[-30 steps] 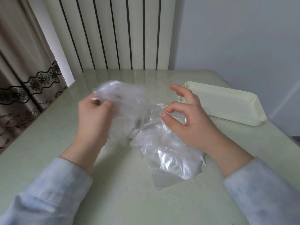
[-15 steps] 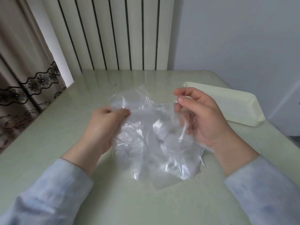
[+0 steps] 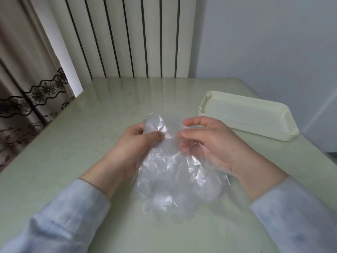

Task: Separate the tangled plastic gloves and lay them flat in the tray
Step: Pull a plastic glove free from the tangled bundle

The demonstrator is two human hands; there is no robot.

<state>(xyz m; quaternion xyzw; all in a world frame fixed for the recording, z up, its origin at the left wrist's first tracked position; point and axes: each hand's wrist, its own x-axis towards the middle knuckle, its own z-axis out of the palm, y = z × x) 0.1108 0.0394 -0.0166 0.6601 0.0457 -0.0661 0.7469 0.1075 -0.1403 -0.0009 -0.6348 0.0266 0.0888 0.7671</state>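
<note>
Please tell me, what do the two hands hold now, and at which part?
The left hand pinches the clump of plastic gloves at its top end. The right hand touches the same end, but whether it grips is unclear.

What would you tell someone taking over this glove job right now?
Left hand: pinches the top of the gloves.
Right hand: in the plastic, film over its lower fingers; its grip is too blurred to call.
Gloves: one crumpled clump between the hands, lower end down on the table.
Tray: on the table to the right, apart from both hands; no glove shows in it.
Done: nothing laid flat yet.
Left: pull the gloves apart and lay each flat in the tray.
</note>
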